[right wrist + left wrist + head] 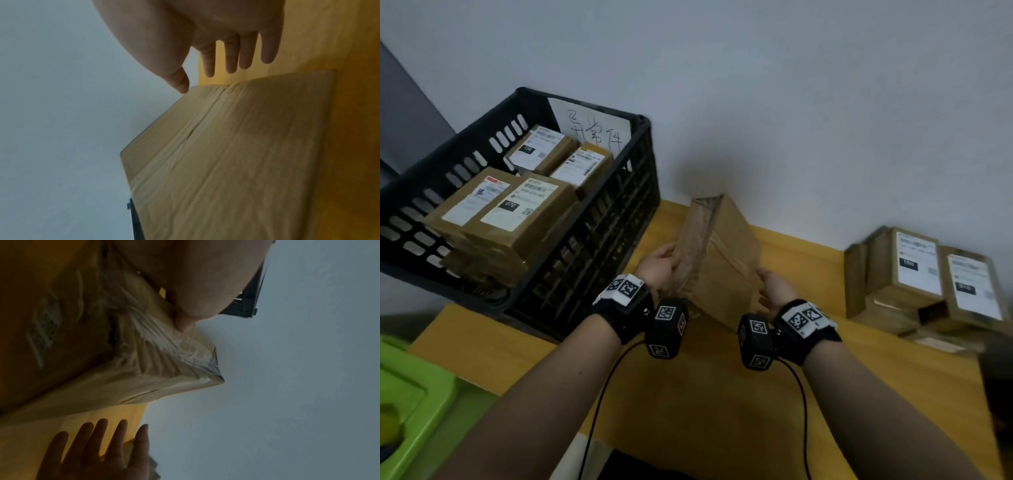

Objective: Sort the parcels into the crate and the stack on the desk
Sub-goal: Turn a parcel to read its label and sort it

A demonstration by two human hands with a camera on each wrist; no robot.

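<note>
A brown taped parcel [722, 260] stands tilted on one edge on the yellow desk [705, 394], between my hands. My left hand [659, 265] grips its left end, thumb [185, 313] pressed on the taped end face [156, 353]; its other fingers are hidden behind the box. My right hand [774, 286] is at the parcel's right side with fingers straight [230, 53], only the thumb [180, 82] near the box's corner [236, 154]. The black crate [602, 246] at left holds several labelled parcels. A stack of parcels [917, 274] lies at the desk's right.
A white handwritten sheet [592, 126] leans inside the crate's back wall. A green plastic bin [410, 394] sits low at the left. The grey wall runs right behind the desk. Cables hang from both wrists.
</note>
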